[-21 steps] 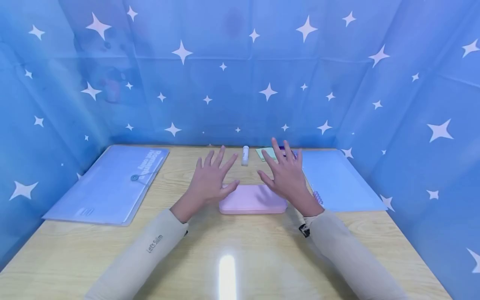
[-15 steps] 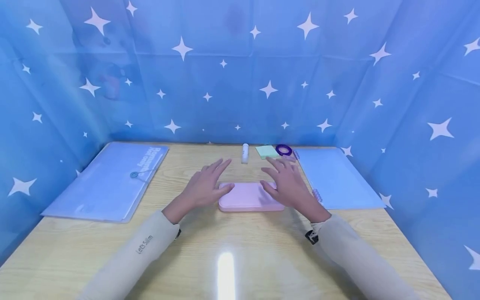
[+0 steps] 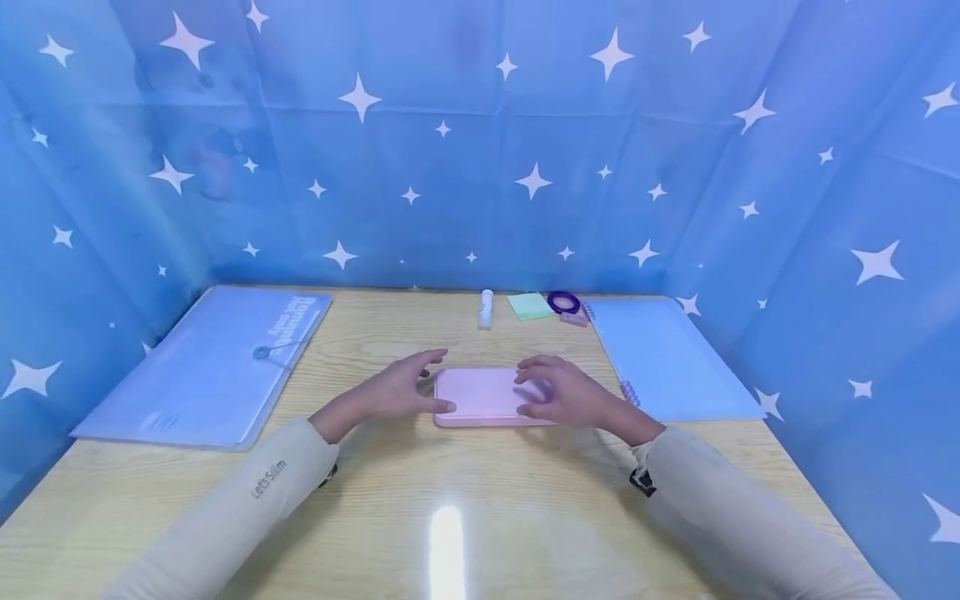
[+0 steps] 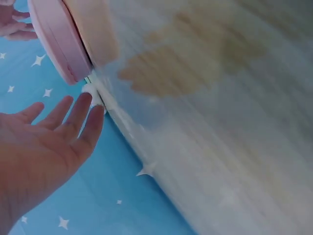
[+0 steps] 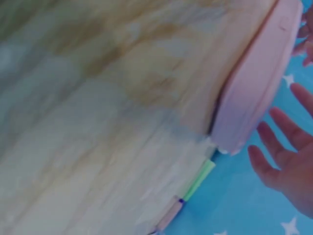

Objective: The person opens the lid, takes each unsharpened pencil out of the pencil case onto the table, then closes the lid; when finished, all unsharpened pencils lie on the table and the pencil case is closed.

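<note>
A flat pink case (image 3: 483, 393) lies shut on the wooden table (image 3: 450, 483), at its middle. My left hand (image 3: 401, 387) hovers at the case's left end, fingers relaxed, thumb beside the edge. My right hand (image 3: 558, 392) is over the right end, with its fingers loosely bent above the lid. In the left wrist view the palm (image 4: 44, 152) is flat with straight fingers, and the case (image 4: 56, 44) is a short way off. In the right wrist view the fingers (image 5: 288, 161) are spread next to the case (image 5: 259, 93) and apart from it. Neither hand holds anything.
A blue document folder (image 3: 210, 362) with a string clasp lies at the left. A blue spiral notebook (image 3: 663, 358) lies at the right. Along the back edge sit a white glue stick (image 3: 485, 308), green sticky notes (image 3: 530, 305) and a purple tape ring (image 3: 563, 301). Starred blue cloth walls three sides.
Both hands have come down from raised and spread above the case to low at its two ends, and the fingers have relaxed. The case has not moved.
</note>
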The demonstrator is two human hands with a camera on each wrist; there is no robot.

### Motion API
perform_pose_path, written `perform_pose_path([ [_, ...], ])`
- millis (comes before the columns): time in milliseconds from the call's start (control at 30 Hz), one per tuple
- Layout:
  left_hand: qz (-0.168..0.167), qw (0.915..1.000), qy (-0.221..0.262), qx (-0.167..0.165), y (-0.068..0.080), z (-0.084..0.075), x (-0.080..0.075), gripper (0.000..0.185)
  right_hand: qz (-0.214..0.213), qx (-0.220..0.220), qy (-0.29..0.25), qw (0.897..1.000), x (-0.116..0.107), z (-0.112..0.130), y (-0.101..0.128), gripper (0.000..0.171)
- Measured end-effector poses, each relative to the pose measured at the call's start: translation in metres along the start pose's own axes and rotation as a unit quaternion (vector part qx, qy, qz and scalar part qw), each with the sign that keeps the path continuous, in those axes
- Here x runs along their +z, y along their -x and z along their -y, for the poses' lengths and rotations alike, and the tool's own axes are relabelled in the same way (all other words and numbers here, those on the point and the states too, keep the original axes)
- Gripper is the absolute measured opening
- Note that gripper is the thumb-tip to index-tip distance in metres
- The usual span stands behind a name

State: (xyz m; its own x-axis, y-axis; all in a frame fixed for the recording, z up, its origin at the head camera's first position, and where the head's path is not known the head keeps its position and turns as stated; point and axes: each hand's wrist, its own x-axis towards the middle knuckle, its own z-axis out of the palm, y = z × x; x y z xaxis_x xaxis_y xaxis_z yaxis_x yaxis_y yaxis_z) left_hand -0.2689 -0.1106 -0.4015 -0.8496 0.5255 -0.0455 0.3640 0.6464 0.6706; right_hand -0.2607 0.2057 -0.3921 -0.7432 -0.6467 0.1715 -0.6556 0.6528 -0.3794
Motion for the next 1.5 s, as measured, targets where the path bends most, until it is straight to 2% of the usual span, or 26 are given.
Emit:
perform_pose_path([
  [267,0.038,0.9983,0.033,0.031,-0.008,0.013,0.001,0.109,0.008,-0.001,0.023,1.0,0.006,-0.007,-0.004,0.052],
  [400,0.053,0.9968,0.048,0.036,-0.009,0.015,0.001,0.109,0.013,0.002,0.034,0.999,0.008,-0.009,-0.005,0.059],
  [533,0.065,0.9965,0.041,0.034,-0.011,0.019,0.003,0.107,0.025,0.014,0.033,0.999,0.011,-0.009,-0.006,0.061],
  [933,0.06,0.9968,0.038,0.037,-0.015,0.028,0.008,0.1,0.016,-0.001,0.059,0.998,0.021,-0.012,-0.008,0.063],
  [1233,0.061,0.9964,0.036,0.047,-0.016,0.027,0.009,0.102,-0.009,-0.061,0.105,0.993,0.029,-0.024,-0.01,0.064],
  [1500,0.048,0.9982,0.003,0.034,-0.013,0.024,0.011,0.102,0.002,-0.068,0.083,0.994,0.029,-0.025,-0.008,0.068],
])
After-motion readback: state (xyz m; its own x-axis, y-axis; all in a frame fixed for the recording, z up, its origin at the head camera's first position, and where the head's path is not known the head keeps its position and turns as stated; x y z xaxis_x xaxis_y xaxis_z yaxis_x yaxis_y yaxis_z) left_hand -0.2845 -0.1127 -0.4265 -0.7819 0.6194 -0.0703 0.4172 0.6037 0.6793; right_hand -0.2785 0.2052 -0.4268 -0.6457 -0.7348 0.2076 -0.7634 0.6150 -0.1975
